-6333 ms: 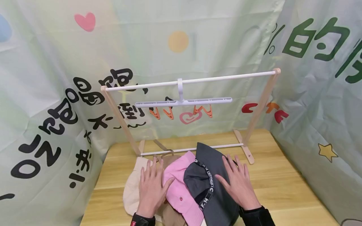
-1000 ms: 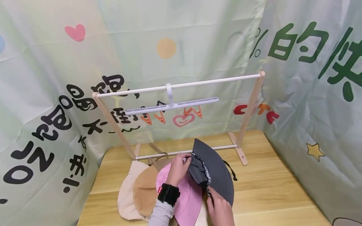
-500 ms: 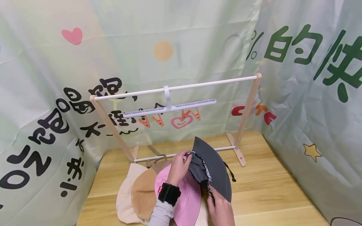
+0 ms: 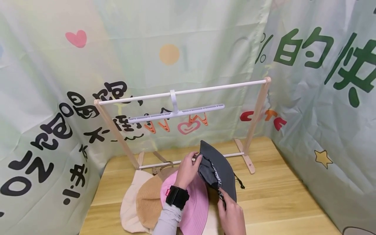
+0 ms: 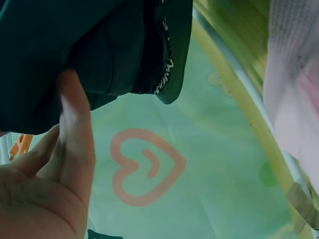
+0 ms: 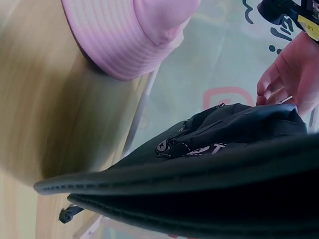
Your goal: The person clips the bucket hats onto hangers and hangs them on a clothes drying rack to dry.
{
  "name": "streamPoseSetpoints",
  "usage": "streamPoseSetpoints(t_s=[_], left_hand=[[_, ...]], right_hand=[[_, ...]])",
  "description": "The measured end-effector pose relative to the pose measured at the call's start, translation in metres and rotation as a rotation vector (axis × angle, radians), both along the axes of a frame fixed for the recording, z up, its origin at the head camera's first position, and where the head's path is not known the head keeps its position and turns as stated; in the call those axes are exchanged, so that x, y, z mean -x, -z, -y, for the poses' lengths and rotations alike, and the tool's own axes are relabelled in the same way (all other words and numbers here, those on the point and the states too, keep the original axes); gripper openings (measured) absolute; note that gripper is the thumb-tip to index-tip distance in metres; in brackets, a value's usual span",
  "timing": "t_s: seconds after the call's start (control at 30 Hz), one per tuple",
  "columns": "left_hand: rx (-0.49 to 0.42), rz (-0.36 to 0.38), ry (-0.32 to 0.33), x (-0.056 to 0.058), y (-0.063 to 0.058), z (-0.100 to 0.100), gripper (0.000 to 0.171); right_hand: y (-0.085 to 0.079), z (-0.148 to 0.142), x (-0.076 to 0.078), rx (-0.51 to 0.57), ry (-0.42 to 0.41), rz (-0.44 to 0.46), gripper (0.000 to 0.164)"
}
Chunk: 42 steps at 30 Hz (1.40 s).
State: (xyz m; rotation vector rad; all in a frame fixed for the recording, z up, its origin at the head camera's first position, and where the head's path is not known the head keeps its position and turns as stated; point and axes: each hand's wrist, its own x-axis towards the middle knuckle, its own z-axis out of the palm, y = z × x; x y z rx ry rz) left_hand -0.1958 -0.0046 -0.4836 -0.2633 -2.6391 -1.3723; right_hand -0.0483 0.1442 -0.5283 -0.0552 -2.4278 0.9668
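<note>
Both hands hold a dark grey bucket hat (image 4: 220, 169) with white lettering on its band and a black cord. My left hand (image 4: 188, 171) pinches the crown between thumb and fingers; in the left wrist view the thumb (image 5: 75, 104) lies against the dark cloth (image 5: 40, 55). My right hand (image 4: 232, 213) grips the near side of the hat by the band and brim. In the right wrist view, the brim (image 6: 149, 177) spreads across the foreground. To the left lie a pink hat (image 4: 196, 199), partly behind my left wrist, a tan hat (image 4: 148, 202) and a cream hat (image 4: 129, 205).
Behind the hats stands a wooden rack with a white top rod (image 4: 205, 89). From it hangs a lilac hanger (image 4: 194, 112) bearing several orange clips (image 4: 164, 124). A lower rod (image 4: 235, 154) runs close to the hats. Printed cloth encloses the wooden table (image 4: 282, 195).
Earlier both hands lay spread over the heaped hats; then they took hold of the grey hat. Over the last half second its brim has shifted slightly left and tilted more upright.
</note>
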Motion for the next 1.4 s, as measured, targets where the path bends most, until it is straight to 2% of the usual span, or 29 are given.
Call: streamPoseSetpoints(t_s=[0.2, 0.57, 0.73, 0.87, 1.17, 1.4], left_hand=[[0.027, -0.016, -0.027, 0.004, -0.008, -0.008, 0.039], [-0.017, -0.017, 0.005, 0.007, -0.017, -0.012, 0.040], [-0.038, 0.010, 0.019, 0.008, -0.020, -0.013, 0.052], [-0.024, 0.012, 0.003, 0.011, -0.023, -0.016, 0.058], [-0.011, 0.007, -0.002, 0.019, -0.029, -0.020, 0.055], [-0.022, 0.005, 0.003, 0.025, -0.037, -0.019, 0.053]], right_hand=[[-0.003, -0.004, 0.002, 0.026, 0.016, -0.010, 0.036], [-0.011, -0.009, 0.002, 0.065, 0.024, -0.034, 0.034], [-0.016, -0.011, 0.002, 0.082, 0.034, -0.032, 0.033], [-0.019, -0.013, 0.004, 0.098, 0.049, -0.043, 0.033], [-0.023, -0.017, 0.005, 0.113, 0.061, -0.016, 0.032], [-0.025, -0.019, 0.006, 0.119, 0.060, -0.015, 0.032]])
